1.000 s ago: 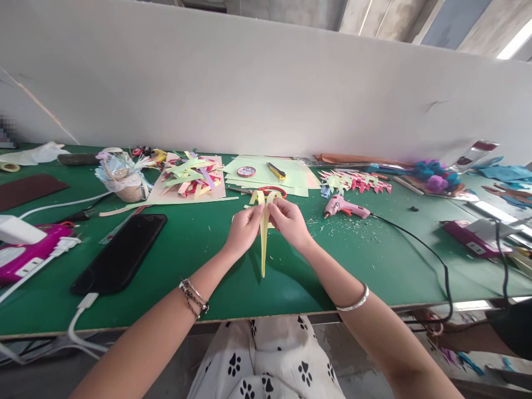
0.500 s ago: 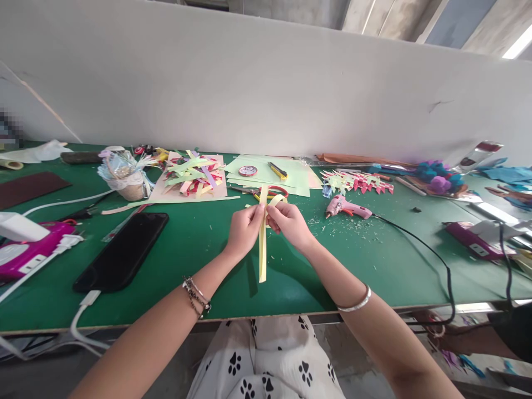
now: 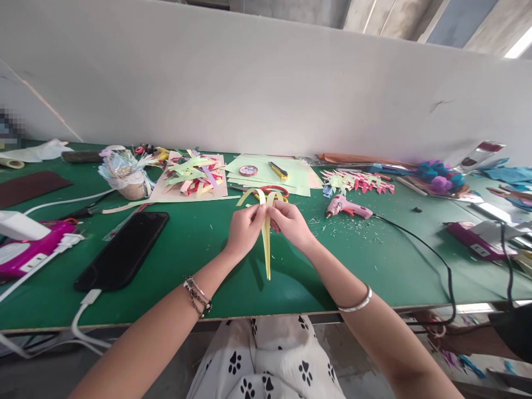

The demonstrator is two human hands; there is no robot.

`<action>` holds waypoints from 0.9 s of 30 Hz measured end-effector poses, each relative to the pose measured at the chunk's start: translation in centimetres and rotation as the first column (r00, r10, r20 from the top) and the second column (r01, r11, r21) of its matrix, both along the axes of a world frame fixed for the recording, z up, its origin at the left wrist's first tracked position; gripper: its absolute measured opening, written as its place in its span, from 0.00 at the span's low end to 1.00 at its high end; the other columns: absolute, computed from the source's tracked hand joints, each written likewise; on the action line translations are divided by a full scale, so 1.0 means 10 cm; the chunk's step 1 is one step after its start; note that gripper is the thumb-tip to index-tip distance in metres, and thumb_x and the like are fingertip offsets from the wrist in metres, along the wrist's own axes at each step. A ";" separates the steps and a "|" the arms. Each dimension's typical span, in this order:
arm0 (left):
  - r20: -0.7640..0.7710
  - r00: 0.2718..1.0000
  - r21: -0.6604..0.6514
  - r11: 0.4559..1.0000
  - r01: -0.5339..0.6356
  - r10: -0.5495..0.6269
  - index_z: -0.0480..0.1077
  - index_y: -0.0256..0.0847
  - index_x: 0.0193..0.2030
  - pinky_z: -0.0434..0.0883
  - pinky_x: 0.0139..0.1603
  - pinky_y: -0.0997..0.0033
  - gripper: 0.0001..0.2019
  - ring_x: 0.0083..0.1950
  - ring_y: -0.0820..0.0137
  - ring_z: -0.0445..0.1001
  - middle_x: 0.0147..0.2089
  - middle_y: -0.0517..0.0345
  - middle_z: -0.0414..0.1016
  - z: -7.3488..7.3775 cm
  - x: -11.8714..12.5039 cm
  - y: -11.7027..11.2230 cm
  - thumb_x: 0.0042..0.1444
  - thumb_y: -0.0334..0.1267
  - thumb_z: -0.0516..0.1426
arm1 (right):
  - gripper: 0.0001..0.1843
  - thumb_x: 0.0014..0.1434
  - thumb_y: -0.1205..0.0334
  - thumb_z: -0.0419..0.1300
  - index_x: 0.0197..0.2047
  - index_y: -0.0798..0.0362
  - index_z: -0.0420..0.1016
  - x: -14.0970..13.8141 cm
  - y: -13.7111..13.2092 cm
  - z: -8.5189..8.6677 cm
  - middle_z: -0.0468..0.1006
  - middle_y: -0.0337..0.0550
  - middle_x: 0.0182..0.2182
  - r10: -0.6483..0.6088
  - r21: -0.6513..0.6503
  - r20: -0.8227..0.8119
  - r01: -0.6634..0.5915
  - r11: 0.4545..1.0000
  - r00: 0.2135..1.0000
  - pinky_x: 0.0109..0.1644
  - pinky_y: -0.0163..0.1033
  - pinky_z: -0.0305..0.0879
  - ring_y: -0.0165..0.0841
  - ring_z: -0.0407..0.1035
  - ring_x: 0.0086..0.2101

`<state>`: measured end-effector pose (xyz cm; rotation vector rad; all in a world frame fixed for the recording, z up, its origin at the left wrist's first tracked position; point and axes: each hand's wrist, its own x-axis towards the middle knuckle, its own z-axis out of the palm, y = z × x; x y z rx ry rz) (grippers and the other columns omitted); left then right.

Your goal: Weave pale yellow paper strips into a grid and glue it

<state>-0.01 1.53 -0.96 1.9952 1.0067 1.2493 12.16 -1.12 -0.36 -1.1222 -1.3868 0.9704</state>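
1. Presently, we are pinching pale yellow paper strips [image 3: 267, 249] between thumb and forefinger of the left hand [image 3: 245, 230] and of the right hand [image 3: 291, 223], the fingertips nearly meeting.
2. We are holding the strips above the green table [image 3: 191, 244]; their lower lengths are hanging close together, while other ends are curving away beyond the fingers, near the red-handled scissors [image 3: 285, 192].
3. We are judging the step in hand as folding or interlacing at the pinch; the thumbs are hiding the crossing, so we cannot tell which.
4. We are reckoning that the next move calls for one hand steadying the crossing while the other guides a loose end and creases it.
5. We are noting the pink glue gun [image 3: 349, 206] lying rightward, apart from both hands.
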 end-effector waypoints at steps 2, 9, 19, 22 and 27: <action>0.005 1.000 -0.037 0.999 0.025 -0.025 0.54 0.40 0.17 0.49 0.21 0.73 0.21 0.18 0.77 0.50 0.15 0.65 0.48 0.01 0.00 0.00 0.59 0.46 0.47 | 0.17 0.56 0.56 0.52 0.20 0.52 0.55 0.00 0.00 -0.01 0.60 0.31 0.13 0.005 0.003 0.015 -0.005 1.000 1.000 0.20 0.31 0.51 0.23 0.54 0.16; 0.016 1.000 -0.120 0.993 0.014 -0.013 0.55 0.40 0.16 0.53 0.20 0.74 0.23 0.17 0.76 0.55 0.12 0.65 0.53 0.01 0.00 0.00 0.58 0.48 0.47 | 0.18 0.57 0.54 0.51 0.20 0.51 0.55 -0.01 0.01 -0.03 0.58 0.31 0.13 0.010 0.022 0.043 -0.011 1.000 0.999 0.19 0.31 0.49 0.23 0.52 0.16; 0.017 0.999 -0.180 0.983 0.043 -0.040 0.55 0.40 0.17 0.56 0.20 0.75 0.22 0.15 0.76 0.58 0.13 0.65 0.56 -0.02 0.01 0.02 0.59 0.50 0.45 | 0.16 0.55 0.59 0.51 0.19 0.52 0.53 -0.05 0.02 -0.07 0.56 0.30 0.13 -0.119 0.011 -0.049 0.119 0.993 0.992 0.20 0.31 0.48 0.22 0.51 0.16; -0.003 0.997 -0.180 0.981 0.079 -0.080 0.58 0.40 0.19 0.56 0.20 0.75 0.21 0.15 0.76 0.58 0.13 0.66 0.56 -0.02 0.01 0.01 0.59 0.49 0.46 | 0.16 0.56 0.58 0.50 0.19 0.52 0.54 -0.04 0.02 -0.05 0.56 0.30 0.13 -0.158 0.013 -0.066 0.160 0.987 0.985 0.21 0.31 0.50 0.22 0.51 0.16; -0.024 1.000 -0.078 0.997 0.016 -0.018 0.55 0.40 0.19 0.51 0.20 0.74 0.19 0.17 0.76 0.53 0.14 0.66 0.51 -0.02 0.01 0.00 0.59 0.46 0.46 | 0.16 0.55 0.56 0.52 0.20 0.52 0.55 -0.04 0.00 -0.04 0.57 0.30 0.14 -0.114 0.013 0.015 0.114 0.993 0.993 0.20 0.31 0.48 0.22 0.51 0.17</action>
